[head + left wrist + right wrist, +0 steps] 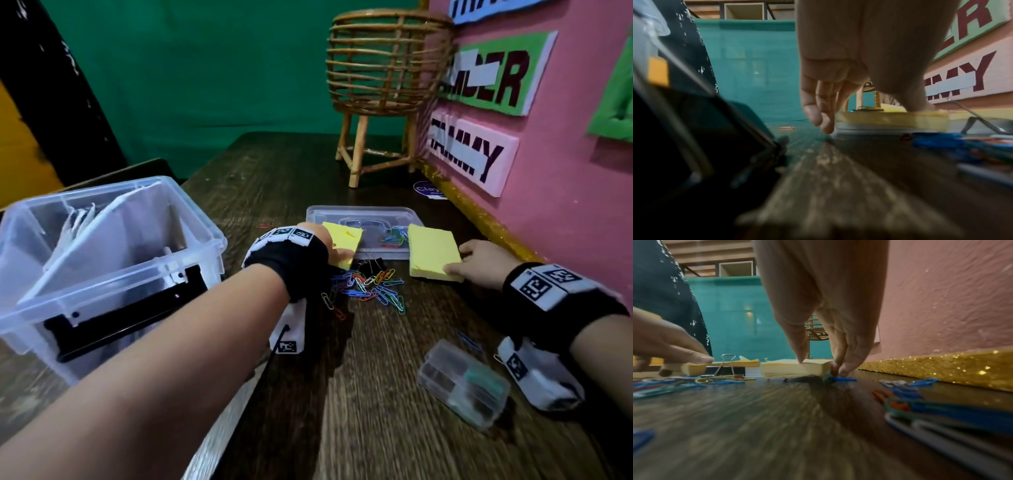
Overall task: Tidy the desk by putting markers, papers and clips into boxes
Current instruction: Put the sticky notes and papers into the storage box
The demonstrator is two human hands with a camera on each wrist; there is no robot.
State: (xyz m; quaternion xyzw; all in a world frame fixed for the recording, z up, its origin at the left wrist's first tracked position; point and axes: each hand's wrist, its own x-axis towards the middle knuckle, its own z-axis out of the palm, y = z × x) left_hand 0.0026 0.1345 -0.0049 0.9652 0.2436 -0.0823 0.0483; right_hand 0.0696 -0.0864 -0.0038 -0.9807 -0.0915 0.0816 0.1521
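Note:
Two yellow sticky-note pads lie by a clear lid. My left hand holds the left pad, which rests partly on the lid; the thumb presses on top of the pad while the fingers reach down at its side. My right hand pinches the near right corner of the right pad, thumb on top and fingers at the edge of the pad. Several coloured paper clips and black binder clips lie between the hands.
A large clear box holding white papers stands at the left. A small clear case lies near my right wrist. A wicker basket on legs stands at the back. A pink board with a gold glitter edge borders the right.

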